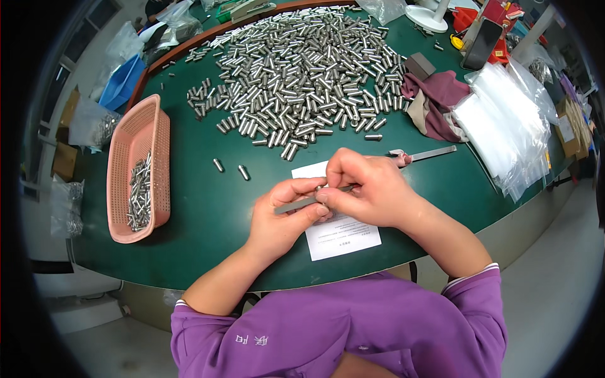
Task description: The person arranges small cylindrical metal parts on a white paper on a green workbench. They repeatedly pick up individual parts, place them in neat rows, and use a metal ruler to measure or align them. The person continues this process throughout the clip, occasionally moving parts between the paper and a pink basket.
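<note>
Left hand: I see its thumb and fingers clamped on a flat bar. That is the left hand (275, 224), with the flat bar (295, 205) jutting past its near side.
Right hand: thumb and forefinger of the right hand (373, 189) come together on a small metal piece (320, 188), fingertips meeting the left hand's; how firm the pinch is, I cannot tell.
Step in hand: I'd judge it as close handling of the metal piece against the bar; whether that is rubbing or checking, I can't say.
Next move: to my mind it calls for a steady bar and a small, controlled shift of the right fingertips.
Bar's lie: above the paper, long axis slanting mostly crosswise, one end toward the left and slightly nearer the body, the other running off to the right beneath the right fingers.
Metal piece's lie: only a rounded bit shows, so its long axis is hidden from me.
Paper: the white sheet (344, 243) lies under both hands on the green table (201, 247).
Loose pins: one pin (218, 165) and another (244, 172) lie apart, short of the big pin heap (302, 79).
Basket: the pink basket (162, 183) at left holds more pins (139, 196).
</note>
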